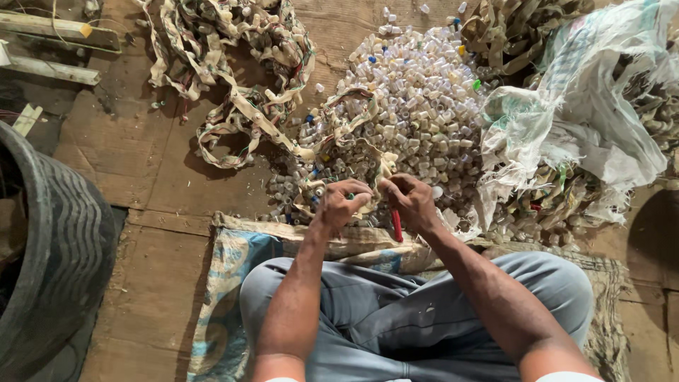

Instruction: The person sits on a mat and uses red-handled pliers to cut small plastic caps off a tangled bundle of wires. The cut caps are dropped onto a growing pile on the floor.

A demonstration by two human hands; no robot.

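Observation:
I sit cross-legged on a sack on the floor. My left hand (341, 204) is closed on a dirty cream strip (339, 124) studded with small plastic pieces, which loops away toward the pile. My right hand (410, 201) grips a tool with a red handle (397, 225) that points down toward my lap. The two hands meet over the strip's near end. Just beyond them lies a big heap of small whitish plastic caps (417, 92), with a few blue, green and yellow ones mixed in.
More tangled strips (233, 64) lie at the upper left and upper right (509, 28). A torn white woven sack (594, 120) covers the right side. A black tyre (60, 255) stands at the left. Wooden sticks (49, 67) lie top left on cardboard flooring.

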